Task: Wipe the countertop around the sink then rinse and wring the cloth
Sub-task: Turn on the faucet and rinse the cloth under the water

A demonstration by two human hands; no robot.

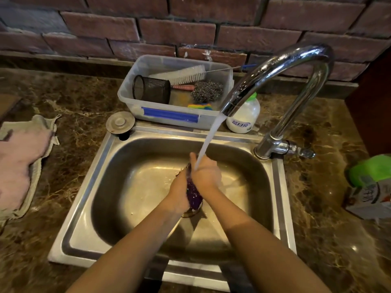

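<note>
A wet purple cloth is bunched into a narrow roll between both hands over the steel sink. My left hand grips its left side and my right hand grips its right side, fingers curled round it. Water streams from the chrome faucet onto my right hand and the top of the cloth. Most of the cloth is hidden between my palms. The brown marble countertop surrounds the sink.
A clear plastic tub with brushes, a mesh cup and steel wool stands behind the sink. A white bottle sits under the faucet, a drain plug at the sink's back left corner, a pink towel at left, a green-capped bottle at right.
</note>
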